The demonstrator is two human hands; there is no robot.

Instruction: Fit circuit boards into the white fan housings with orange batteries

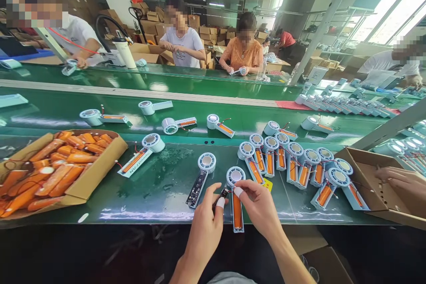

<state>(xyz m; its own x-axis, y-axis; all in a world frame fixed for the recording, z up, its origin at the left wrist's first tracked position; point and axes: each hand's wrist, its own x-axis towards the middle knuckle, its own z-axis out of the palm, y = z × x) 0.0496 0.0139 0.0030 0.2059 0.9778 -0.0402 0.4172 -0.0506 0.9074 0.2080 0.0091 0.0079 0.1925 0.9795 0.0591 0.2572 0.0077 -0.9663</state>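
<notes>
A light-blue fan unit with an orange battery in its open handle lies at the bench's front edge, its round head away from me. My left hand pinches a small black part just left of the handle. On the other side, my right hand has thumb and index finger closed at the top of the battery, by the fan head; anything between those fingertips is too small to make out. Left of my left hand lies another fan unit with a black circuit board showing in its handle.
A cardboard box of orange batteries stands left. Several fan units crowd the right, beside a cardboard box with another person's hand inside. More fans lie on the green belt. People work across it.
</notes>
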